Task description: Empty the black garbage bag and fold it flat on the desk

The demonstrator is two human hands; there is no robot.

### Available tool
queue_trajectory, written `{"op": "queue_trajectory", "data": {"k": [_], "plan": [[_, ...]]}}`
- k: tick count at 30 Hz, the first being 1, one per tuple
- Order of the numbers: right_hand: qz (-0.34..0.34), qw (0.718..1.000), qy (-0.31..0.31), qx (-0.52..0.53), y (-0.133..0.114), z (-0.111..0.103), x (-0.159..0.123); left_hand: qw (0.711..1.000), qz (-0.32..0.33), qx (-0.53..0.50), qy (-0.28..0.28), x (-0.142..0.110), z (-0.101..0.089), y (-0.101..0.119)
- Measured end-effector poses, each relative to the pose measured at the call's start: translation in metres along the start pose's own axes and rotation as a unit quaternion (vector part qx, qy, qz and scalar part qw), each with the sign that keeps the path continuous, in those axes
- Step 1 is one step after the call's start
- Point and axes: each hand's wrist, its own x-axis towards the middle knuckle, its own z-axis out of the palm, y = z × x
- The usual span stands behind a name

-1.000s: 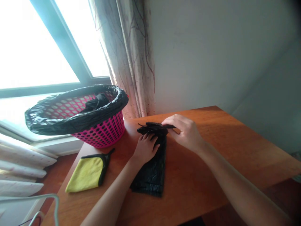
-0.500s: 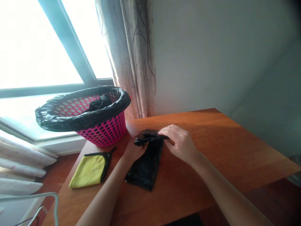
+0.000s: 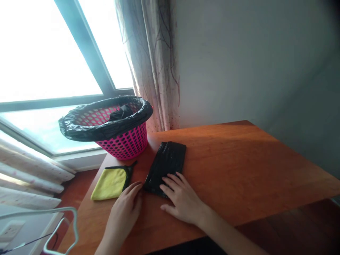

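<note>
A folded black plastic bag (image 3: 168, 159) lies flat on the wooden table as a long rectangle, tilted a little to the right. My right hand (image 3: 182, 202) rests on its near end, palm down, with fingers spread and thumb apart. Beside the bag's near left corner is my left hand (image 3: 126, 205), its fingers loosely bent and their tips at or against that edge. I see nothing held in it. To its upper left lies a yellow cloth (image 3: 110, 183) with a dark border, folded on the table.
A pink perforated basket (image 3: 127, 143), its rim covered by a black liner (image 3: 87, 131), stands at the table's (image 3: 239, 170) back left; dark crumpled material shows inside. Behind are a window and a patterned curtain (image 3: 159, 71). A pale metal frame (image 3: 75, 226) rises at lower left.
The raised fold of the bag has been laid down, so the bag is flat now. Both hands have come nearer to me, the right one flattening onto the bag. The view has shifted slightly.
</note>
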Motion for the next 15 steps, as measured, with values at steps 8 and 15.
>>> {"op": "queue_trajectory", "data": {"k": [8, 15], "plan": [[0.067, 0.991, 0.097, 0.058, 0.050, -0.021, 0.006, 0.994, 0.098, -0.035, 0.013, 0.035, -0.005, 0.064], [0.239, 0.941, 0.220, 0.093, 0.127, -0.004, 0.020, 0.990, 0.117, 0.068, -0.037, 0.110, 0.027, 0.107]]}}
